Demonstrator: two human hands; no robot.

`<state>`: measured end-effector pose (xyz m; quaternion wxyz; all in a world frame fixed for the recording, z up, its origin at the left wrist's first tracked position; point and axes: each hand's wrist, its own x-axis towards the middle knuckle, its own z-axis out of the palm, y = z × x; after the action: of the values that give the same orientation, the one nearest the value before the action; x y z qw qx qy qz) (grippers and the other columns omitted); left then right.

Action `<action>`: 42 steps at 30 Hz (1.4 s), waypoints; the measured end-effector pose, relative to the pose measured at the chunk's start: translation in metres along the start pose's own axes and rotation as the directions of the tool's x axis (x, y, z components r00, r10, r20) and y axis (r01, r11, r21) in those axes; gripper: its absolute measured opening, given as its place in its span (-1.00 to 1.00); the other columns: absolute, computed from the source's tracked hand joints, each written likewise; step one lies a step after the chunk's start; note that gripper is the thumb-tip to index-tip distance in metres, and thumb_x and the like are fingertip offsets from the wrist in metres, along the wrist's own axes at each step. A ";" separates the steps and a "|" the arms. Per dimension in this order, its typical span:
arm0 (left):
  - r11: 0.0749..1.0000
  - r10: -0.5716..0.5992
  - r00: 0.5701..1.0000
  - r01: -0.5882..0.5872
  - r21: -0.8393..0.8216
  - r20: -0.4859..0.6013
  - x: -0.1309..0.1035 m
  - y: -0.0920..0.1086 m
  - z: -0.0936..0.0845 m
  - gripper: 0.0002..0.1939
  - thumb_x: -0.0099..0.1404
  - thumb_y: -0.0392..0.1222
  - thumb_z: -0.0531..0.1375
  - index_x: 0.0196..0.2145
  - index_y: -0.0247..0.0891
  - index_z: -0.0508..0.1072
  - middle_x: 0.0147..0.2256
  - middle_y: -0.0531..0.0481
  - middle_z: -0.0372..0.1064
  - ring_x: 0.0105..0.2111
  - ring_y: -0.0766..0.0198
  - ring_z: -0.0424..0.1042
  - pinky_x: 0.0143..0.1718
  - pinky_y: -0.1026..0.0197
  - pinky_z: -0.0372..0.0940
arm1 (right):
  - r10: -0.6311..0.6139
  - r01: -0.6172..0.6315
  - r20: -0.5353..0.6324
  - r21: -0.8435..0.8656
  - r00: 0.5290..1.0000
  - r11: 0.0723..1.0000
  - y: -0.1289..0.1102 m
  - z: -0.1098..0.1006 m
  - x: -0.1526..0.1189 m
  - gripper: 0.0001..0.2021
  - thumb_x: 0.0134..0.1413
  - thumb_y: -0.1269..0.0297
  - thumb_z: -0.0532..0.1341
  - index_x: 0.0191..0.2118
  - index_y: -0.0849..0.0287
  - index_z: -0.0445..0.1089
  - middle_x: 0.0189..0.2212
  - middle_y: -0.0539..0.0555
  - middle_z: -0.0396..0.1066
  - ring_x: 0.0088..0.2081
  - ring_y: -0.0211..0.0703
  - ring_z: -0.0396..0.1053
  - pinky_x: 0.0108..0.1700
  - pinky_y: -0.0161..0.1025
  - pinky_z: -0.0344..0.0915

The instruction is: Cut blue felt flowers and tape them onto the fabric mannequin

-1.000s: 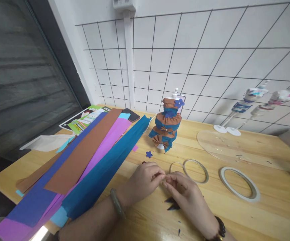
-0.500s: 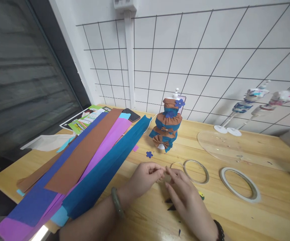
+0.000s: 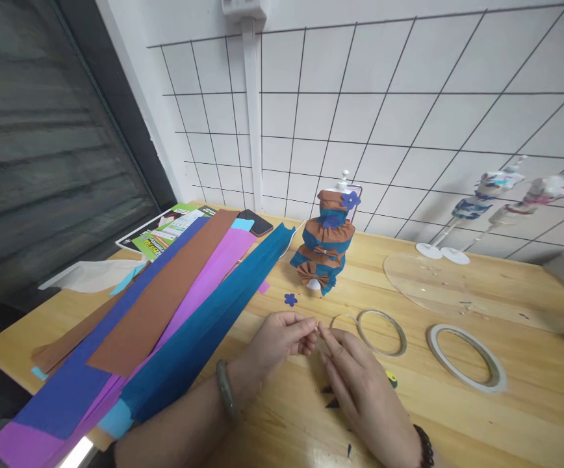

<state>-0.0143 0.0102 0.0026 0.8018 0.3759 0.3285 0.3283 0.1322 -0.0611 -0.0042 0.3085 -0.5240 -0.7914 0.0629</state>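
Here at centre, the left hand (image 3: 279, 339) pinches thumb to forefinger, anything held too small to tell; the right hand (image 3: 367, 383) meets it, finger and thumb slightly apart, hold unclear. Thin ring (image 3: 402, 339), three o'clock! Blue flower (image 3: 290, 299), eleven; paper-dressed form (image 3: 328, 242) beyond, twelve!

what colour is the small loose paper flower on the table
Dark blue, clearest in the head view.

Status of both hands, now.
Left hand: closed, thumb and fingers pinched; what it holds, if anything, is too small to tell.
Right hand: index fingertip at the left's pinch, other fingers loosely bent; grip cannot be told.
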 end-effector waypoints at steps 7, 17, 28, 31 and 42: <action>0.996 -0.041 0.992 0.050 -0.070 0.117 0.000 -0.001 -0.005 -0.72 -0.03 -0.11 0.32 -0.49 -0.41 0.41 -0.51 0.01 0.30 -0.52 0.45 0.22 -0.40 0.33 0.14 | 0.095 -0.090 0.006 0.366 0.996 0.926 -0.016 -0.007 0.003 -0.59 0.20 0.39 -0.05 0.16 0.06 0.13 -0.13 0.18 0.31 -0.11 -0.10 0.31 -0.12 -0.18 0.32; 0.995 -0.047 0.980 0.063 -0.076 0.193 -0.001 -0.002 -0.004 -0.79 0.02 -0.18 0.29 -0.48 -0.41 0.40 -0.53 0.01 0.30 -0.52 0.44 0.26 -0.41 0.34 0.12 | 0.291 -0.218 -0.091 0.466 0.952 0.857 -0.010 -0.006 0.003 -0.69 0.14 0.31 0.08 0.00 0.07 0.34 -0.30 0.09 0.37 -0.19 -0.13 0.33 -0.17 -0.24 0.31; 0.990 -0.138 0.935 0.120 0.077 0.325 -0.004 -0.002 -0.002 -0.59 0.10 0.05 0.19 -0.40 -0.45 0.44 -0.50 -0.08 0.34 -0.52 0.36 0.33 -0.38 0.26 0.22 | 0.380 -0.300 -0.025 0.566 0.925 0.767 -0.010 -0.008 0.008 -0.83 0.02 0.22 0.20 -0.29 0.10 0.50 -0.57 0.01 0.38 -0.54 -0.23 0.34 -0.47 -0.33 0.34; 0.983 -0.163 0.928 0.124 0.135 0.334 -0.005 -0.001 0.000 -0.53 0.04 0.11 0.20 -0.38 -0.46 0.45 -0.50 -0.09 0.33 -0.51 0.34 0.33 -0.39 0.24 0.22 | 0.430 -0.355 0.030 0.618 0.902 0.702 -0.011 -0.007 0.007 -0.85 -0.01 0.22 0.22 -0.32 0.13 0.47 -0.61 -0.01 0.40 -0.60 -0.27 0.33 -0.52 -0.36 0.33; 0.989 -0.111 0.943 0.074 0.127 0.315 -0.009 0.008 -0.001 -0.51 0.07 0.14 0.16 -0.43 -0.46 0.49 -0.52 -0.10 0.36 -0.54 0.35 0.32 -0.39 0.25 0.22 | 0.294 -0.304 0.122 0.618 0.948 0.725 -0.006 -0.014 0.006 -0.82 0.09 0.27 0.15 -0.19 0.11 0.44 -0.45 0.04 0.47 -0.38 -0.19 0.42 -0.28 -0.27 0.35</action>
<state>-0.0226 0.0076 0.0115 0.8365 0.4535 0.2291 0.2054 0.1338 -0.0611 0.0121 0.4455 -0.5105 -0.6318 0.3765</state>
